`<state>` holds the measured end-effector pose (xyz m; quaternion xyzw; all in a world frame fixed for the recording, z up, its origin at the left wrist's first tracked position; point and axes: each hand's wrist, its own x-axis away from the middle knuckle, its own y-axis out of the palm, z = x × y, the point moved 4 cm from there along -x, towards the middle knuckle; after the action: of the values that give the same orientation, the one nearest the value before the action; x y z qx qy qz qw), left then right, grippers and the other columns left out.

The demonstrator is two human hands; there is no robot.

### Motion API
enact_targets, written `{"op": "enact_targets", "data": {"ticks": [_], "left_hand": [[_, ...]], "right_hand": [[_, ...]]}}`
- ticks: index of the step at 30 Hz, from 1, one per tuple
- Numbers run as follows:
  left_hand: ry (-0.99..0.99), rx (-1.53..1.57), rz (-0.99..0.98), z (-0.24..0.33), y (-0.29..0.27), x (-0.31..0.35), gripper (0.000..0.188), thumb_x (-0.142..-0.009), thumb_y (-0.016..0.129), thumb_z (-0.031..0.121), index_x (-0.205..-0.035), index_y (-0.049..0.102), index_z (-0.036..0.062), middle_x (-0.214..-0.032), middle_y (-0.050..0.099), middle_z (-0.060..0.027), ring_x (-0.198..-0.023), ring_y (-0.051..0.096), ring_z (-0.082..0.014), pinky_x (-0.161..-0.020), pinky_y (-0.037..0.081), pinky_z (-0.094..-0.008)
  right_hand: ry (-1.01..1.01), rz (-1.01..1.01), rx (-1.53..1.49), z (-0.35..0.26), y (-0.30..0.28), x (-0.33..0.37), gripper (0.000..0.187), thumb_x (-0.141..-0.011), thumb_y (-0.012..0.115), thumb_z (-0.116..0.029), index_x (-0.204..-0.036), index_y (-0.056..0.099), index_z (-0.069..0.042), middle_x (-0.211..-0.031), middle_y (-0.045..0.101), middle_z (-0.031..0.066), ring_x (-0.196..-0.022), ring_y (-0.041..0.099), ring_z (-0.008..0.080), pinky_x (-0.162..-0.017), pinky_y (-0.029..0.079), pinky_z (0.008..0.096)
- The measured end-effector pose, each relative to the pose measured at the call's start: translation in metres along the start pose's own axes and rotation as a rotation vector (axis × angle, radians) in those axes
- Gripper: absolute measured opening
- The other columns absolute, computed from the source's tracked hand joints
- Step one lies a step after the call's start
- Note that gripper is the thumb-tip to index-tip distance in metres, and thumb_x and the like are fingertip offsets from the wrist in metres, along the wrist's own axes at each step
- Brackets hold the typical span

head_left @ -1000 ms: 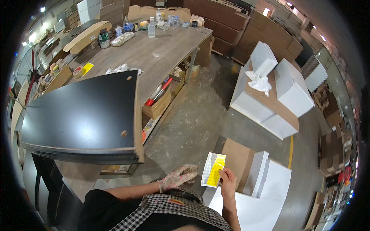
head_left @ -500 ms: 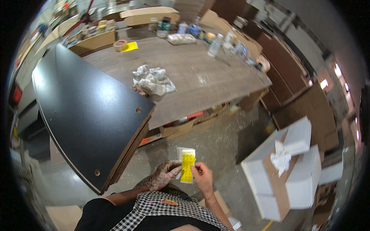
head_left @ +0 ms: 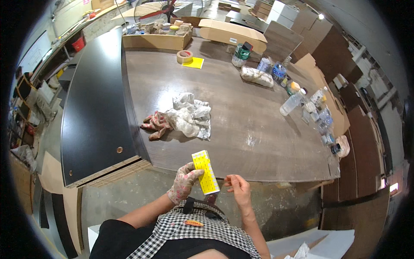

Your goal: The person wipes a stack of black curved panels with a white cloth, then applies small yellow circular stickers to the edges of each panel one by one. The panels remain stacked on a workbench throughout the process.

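Note:
A gloved left hand of mine (head_left: 184, 182), its glove stained pink, grips a narrow yellow sticker sheet (head_left: 205, 172) by its left edge. Small dark marks run in rows over the sheet, and pale strips show along its right side. Just right of it, apart from the sheet, is my bare right hand (head_left: 239, 190) with its fingers curled and thumb and forefinger close together. Whatever it may pinch is too small to name. Beyond my hands, a stained work glove (head_left: 157, 125) lies against a crumpled white cloth (head_left: 189, 115) on the brown table (head_left: 241, 142).
Stacked dark curved panels (head_left: 97, 116) rest along the table's left side. A tape roll (head_left: 184, 56) sits on a yellow sheet (head_left: 196, 63). Farther back stands a wooden tray of jars (head_left: 151, 42); bottles (head_left: 293, 102) crowd the right edge. A fan (head_left: 168, 9) is behind.
My view has swung left and up toward the table. My right hand has come off the sticker sheet and moved right; my left still holds it.

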<state>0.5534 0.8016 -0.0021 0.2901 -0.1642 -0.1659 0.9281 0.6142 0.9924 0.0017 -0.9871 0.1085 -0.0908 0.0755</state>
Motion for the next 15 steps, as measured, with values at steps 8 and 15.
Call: {"op": "enact_targets", "data": {"ticks": [8,15], "left_hand": [[0.151,0.216,0.159,0.001,0.055,-0.032,0.032,-0.079,0.062,0.002,-0.11,0.058,-0.0027,-0.103,0.065,-0.0105,-0.093,0.063,-0.0187,-0.086,0.05,-0.032],[0.316,-0.279,0.317,0.033,0.054,-0.061,0.023,-0.084,0.062,0.009,-0.105,0.062,-0.0015,-0.096,0.066,-0.0065,-0.087,0.061,-0.0121,-0.08,0.048,-0.0276]], "right_hand": [[0.366,-0.638,-0.651,-0.009,-0.011,-0.064,0.033,-0.091,0.056,-0.031,-0.104,0.056,0.0,-0.085,0.066,0.0084,-0.064,0.064,0.0145,-0.047,0.05,0.0237],[-0.061,-0.276,-0.515,-0.049,-0.028,-0.136,0.016,-0.081,0.07,-0.007,-0.082,0.055,-0.005,-0.072,0.059,-0.0011,-0.059,0.051,0.0034,-0.049,0.041,0.0183]]}}
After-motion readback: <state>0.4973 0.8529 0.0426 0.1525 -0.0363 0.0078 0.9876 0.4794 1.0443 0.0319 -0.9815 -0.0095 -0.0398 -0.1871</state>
